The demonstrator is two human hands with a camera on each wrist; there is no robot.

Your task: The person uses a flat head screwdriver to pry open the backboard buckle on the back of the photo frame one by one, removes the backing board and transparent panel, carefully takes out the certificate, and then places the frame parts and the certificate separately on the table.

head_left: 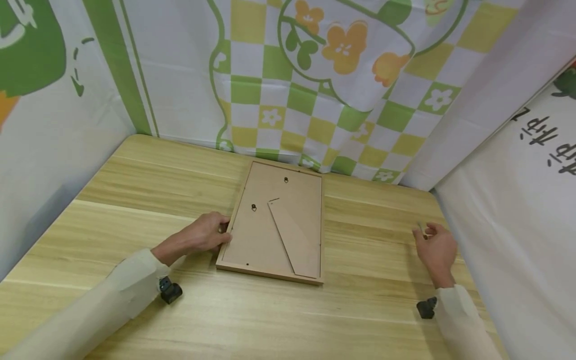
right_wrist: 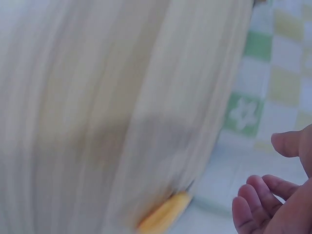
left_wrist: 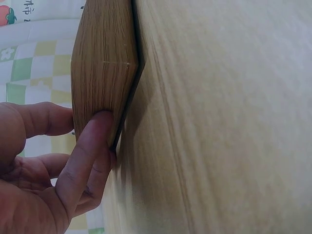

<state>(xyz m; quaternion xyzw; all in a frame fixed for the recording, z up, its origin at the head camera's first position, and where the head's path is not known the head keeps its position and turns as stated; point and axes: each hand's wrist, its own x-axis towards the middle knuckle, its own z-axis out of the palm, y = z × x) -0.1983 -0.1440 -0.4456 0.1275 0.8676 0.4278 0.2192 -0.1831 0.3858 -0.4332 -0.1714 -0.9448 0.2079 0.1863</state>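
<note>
A wooden picture frame (head_left: 297, 220) lies back side up on the table, with its brown backboard, two small hanging rings and a folded stand leg (head_left: 294, 240) showing. My left hand (head_left: 209, 231) grips the frame's left edge. In the left wrist view, the thumb and fingers hold the wood-grained side (left_wrist: 100, 73) near a corner. Over at the table's right side, my right hand (head_left: 437, 250) hovers with loosely bent fingers. The right wrist view shows nothing between its fingers (right_wrist: 263, 200). A blurred yellow-orange object (right_wrist: 165, 213) lies close by; its kind is unclear.
The wood-grain table (head_left: 360, 310) meets a checkered, flower-printed curtain (head_left: 288, 100) behind the frame. White printed sheets stand along the left and right sides, the right one (head_left: 517, 210) close to my right hand. A small black camera sits on each wrist.
</note>
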